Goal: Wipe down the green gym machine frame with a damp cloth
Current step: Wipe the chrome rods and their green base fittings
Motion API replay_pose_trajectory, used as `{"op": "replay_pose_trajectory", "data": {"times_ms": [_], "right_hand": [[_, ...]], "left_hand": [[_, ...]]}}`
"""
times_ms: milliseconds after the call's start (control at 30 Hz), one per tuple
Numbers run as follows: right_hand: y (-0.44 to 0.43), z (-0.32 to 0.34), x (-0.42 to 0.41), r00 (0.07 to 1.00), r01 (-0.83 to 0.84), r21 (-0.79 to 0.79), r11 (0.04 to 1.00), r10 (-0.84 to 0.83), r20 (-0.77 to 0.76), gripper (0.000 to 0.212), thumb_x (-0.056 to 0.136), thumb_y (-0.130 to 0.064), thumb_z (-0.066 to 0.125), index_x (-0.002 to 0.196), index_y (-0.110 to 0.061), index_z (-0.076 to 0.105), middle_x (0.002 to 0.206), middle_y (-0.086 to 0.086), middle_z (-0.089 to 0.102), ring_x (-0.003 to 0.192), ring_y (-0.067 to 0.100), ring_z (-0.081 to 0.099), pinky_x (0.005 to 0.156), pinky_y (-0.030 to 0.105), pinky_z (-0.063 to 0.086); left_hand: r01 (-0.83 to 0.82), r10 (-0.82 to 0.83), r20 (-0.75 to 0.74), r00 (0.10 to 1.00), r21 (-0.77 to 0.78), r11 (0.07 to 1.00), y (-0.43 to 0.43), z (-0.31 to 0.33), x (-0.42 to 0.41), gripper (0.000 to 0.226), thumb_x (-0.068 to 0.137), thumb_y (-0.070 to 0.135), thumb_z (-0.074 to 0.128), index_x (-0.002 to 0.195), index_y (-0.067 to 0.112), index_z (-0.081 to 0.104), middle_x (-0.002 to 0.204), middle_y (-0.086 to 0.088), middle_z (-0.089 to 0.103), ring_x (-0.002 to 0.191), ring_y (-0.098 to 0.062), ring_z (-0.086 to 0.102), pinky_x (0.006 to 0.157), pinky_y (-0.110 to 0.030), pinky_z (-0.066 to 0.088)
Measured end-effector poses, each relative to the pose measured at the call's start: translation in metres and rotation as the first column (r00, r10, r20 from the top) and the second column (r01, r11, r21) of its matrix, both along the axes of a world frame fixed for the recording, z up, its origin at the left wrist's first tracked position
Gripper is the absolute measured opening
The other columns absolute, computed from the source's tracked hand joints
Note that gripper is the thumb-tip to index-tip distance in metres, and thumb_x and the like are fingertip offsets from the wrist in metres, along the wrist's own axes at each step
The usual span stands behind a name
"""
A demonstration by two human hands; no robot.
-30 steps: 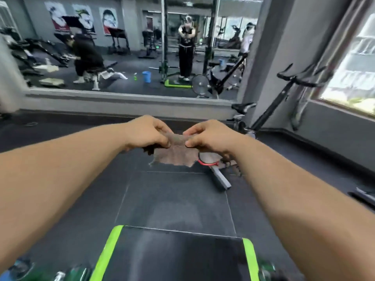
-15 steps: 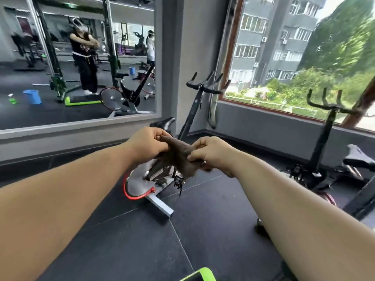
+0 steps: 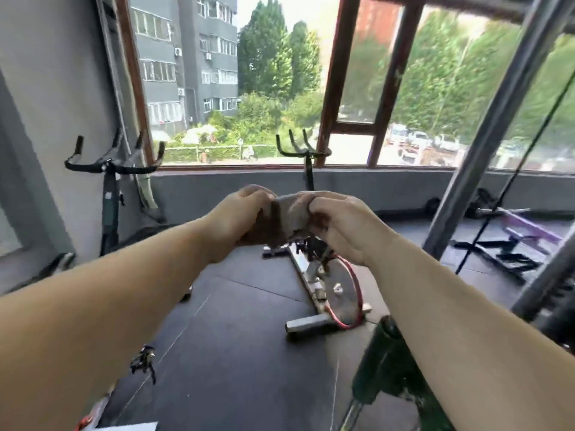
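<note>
Both arms reach forward, and the grip of each hand is closed on the cloth (image 3: 291,216). The left hand (image 3: 245,216) has its fingers curled round the left end. The right hand (image 3: 339,225) pinches the right end between thumb and curled fingers. The grey-brown cloth is bunched between them in the air, well above the floor (image 3: 233,337); its lower part is dark and hard to separate from the left palm.

The green machine frame (image 3: 385,368) stands near the right front corner of the floor. It is a dark green tube, partly covered by the right forearm and cut off by the lower edge. The cloth is well apart from it.

Behind the hands stands a spin bike (image 3: 326,284); its middle is hidden by them, and its flywheel has a red rim. A second bike (image 3: 109,194) at the left edge of the floor carries a small pale mark on its post, too blurred to read.
</note>
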State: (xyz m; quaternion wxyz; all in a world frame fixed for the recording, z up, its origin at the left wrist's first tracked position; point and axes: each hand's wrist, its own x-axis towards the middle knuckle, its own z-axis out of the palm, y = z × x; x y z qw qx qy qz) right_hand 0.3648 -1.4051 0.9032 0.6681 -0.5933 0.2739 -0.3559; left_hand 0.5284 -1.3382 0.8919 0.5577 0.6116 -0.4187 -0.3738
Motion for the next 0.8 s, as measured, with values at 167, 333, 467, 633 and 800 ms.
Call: {"op": "replay_pose_trajectory", "data": {"times_ms": [167,333,467,633,800], "right_hand": [[-0.017,0.048,-0.063,0.918,0.313,-0.267,0.911,-0.363,-0.162,0.017,0.089,0.001,0.061,0.101,-0.006,0.07,0.093,0.015,0.074,0.077,0.021,0.069,0.063,0.032,0.058],[-0.026,0.081,-0.141,0.768,0.454,-0.442,0.774,-0.591,-0.246,0.01,0.086,-0.013,0.074,0.092,-0.015,0.067,0.079,0.0,0.069,0.065,0.007,0.064,0.055,0.019,0.052],[-0.051,0.107,-0.178,0.724,0.505,-0.529,0.682,-0.668,-0.171,0.015,0.085,-0.007,0.074,0.086,-0.02,0.069,0.082,0.001,0.071,0.064,0.006,0.067,0.056,0.016,0.05],[-0.097,0.157,-0.202,0.608,0.558,-0.659,0.504,-0.789,-0.09,0.034,0.078,0.006,0.064,0.09,-0.025,0.059,0.097,0.007,0.07,0.082,0.025,0.068,0.064,0.034,0.055],[-0.12,0.197,-0.209,0.504,0.687,-0.674,0.271,-0.846,0.174,0.028,0.081,-0.006,0.073,0.083,-0.029,0.056,0.092,-0.004,0.067,0.08,0.013,0.064,0.064,0.025,0.048]], "left_hand": [[0.376,-0.373,0.051,0.926,-0.047,0.926,-0.049,0.041,-0.069,0.076,0.058,0.062,0.083,0.107,0.007,0.063,0.097,-0.017,0.071,0.084,-0.033,0.069,0.079,-0.044,0.054],[0.483,-0.446,0.384,0.808,0.001,0.876,-0.094,0.082,-0.129,0.029,0.087,0.032,0.061,0.062,0.019,0.064,0.063,-0.007,0.063,0.056,-0.021,0.062,0.059,-0.026,0.046],[0.377,-0.217,0.589,0.779,-0.164,0.911,-0.13,0.112,-0.174,0.02,0.099,0.025,0.046,0.093,0.018,0.064,0.077,-0.002,0.061,0.059,-0.014,0.053,0.05,-0.024,0.036],[0.155,0.116,0.468,0.876,-0.501,0.852,-0.186,0.162,-0.204,0.013,0.096,0.026,0.057,0.101,0.025,0.045,0.085,0.006,0.058,0.074,-0.013,0.056,0.059,-0.029,0.037],[-0.1,0.393,0.305,0.868,-0.666,0.739,-0.212,0.193,-0.226,0.011,0.095,0.031,0.06,0.091,0.021,0.064,0.101,0.007,0.054,0.089,-0.014,0.053,0.066,-0.018,0.036]]}}
